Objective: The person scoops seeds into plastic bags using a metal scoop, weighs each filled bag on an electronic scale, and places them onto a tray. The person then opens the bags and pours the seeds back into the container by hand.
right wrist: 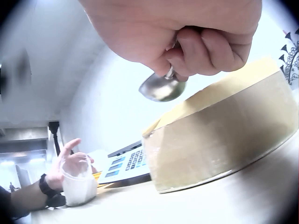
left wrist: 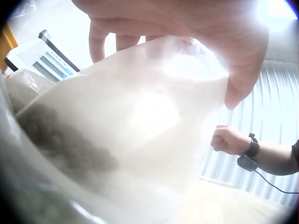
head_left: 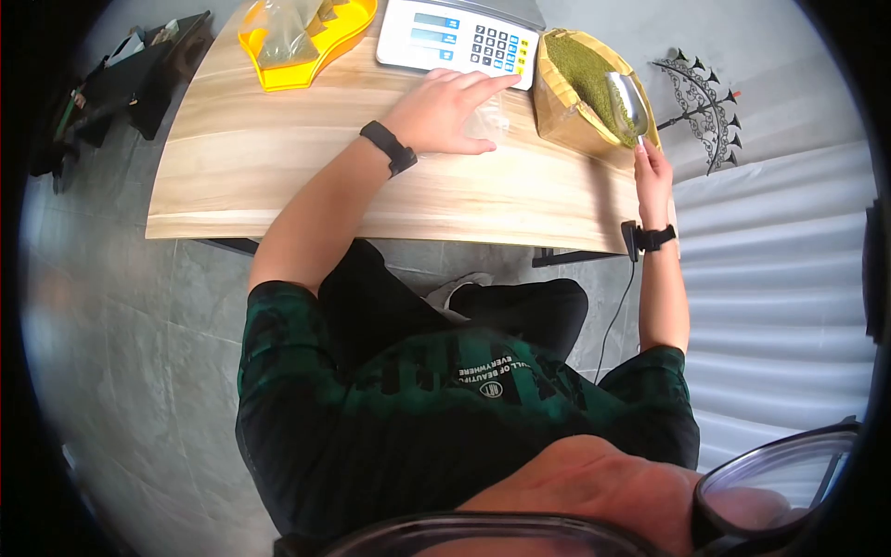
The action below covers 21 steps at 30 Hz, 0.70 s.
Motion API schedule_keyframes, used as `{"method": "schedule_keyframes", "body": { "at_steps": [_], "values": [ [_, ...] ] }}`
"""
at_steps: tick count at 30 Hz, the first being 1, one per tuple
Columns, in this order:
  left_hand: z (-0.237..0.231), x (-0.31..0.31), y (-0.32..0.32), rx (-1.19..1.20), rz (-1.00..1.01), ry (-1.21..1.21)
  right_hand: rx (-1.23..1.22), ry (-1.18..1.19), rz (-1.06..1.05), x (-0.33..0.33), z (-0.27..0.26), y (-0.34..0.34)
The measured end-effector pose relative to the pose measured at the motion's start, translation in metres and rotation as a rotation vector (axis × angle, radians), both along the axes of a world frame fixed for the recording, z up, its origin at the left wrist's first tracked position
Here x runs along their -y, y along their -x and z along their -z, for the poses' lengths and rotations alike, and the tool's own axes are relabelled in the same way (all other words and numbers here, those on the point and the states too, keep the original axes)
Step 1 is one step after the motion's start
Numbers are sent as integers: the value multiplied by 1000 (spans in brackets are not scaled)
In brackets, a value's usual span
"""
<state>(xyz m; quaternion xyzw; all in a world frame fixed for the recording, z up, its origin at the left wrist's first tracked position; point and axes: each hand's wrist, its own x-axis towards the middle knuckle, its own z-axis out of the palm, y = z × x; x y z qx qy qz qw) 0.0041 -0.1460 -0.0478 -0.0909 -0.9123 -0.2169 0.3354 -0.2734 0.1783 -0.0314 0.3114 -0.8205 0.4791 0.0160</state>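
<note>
R hand point(head_left: 654, 176) fingers clenched on silver metal scoop point(head_left: 628, 102), at mouth of brown paper bag point(head_left: 568, 116) w/ green granules point(head_left: 577, 67). L hand point(head_left: 447, 113) fingers spread, released, at clear plastic container point(right wrist: 78, 184) nr white scale point(head_left: 455, 42).

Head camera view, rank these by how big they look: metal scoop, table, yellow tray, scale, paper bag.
Largest to smallest:
1. Table
2. Scale and paper bag, too alike to rank; the frame's top edge cuts off the scale
3. Yellow tray, also cut off at the top
4. Metal scoop
</note>
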Motion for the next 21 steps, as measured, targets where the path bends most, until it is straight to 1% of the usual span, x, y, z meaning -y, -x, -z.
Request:
{"method": "schedule_keyframes", "body": {
  "at_steps": [1, 3, 4, 7, 8, 10, 11, 13, 14, 15, 17, 18, 19, 21],
  "values": [
    [-1, 0, 0, -1, -6, -4, -1, -4, -6, 2, -2, -14],
    [-2, -1, -1, 28, 4, -5, 103, 21, -151, 9, -6, -50],
    [0, -1, -1, 32, 6, -7, 116, -6, -211, 10, -4, -61],
    [1, -1, 1, -25, 2, 6, 69, -174, -354, 23, -10, -96],
    [-1, -1, 0, -6, 10, 8, 70, -174, -354, 29, -11, -102],
    [-3, -2, -1, 11, 15, 8, 36, -246, -501, 39, -14, -111],
    [-3, -2, -1, 16, 18, 11, 35, -247, -501, 45, -22, -116],
    [-3, -3, -2, 22, 22, 14, -81, -490, -505, 59, -44, -124],
    [-3, -2, -2, 35, 35, 7, -178, -477, -534, 65, -50, -125],
    [-3, -1, -2, 47, 44, 0, -182, -479, -538, 72, -62, -128],
    [-5, -1, -4, 45, 34, 2, -335, -819, -500, 87, -95, -138],
    [-5, -1, -4, 47, 31, 4, -459, -792, -558, 90, -102, -139],
    [-5, -1, -4, 45, 28, 4, -462, -792, -560, 94, -106, -136],
    [-3, -2, -3, 21, 34, 15, -651, -762, -650, 99, -112, -131]
  ]
}}
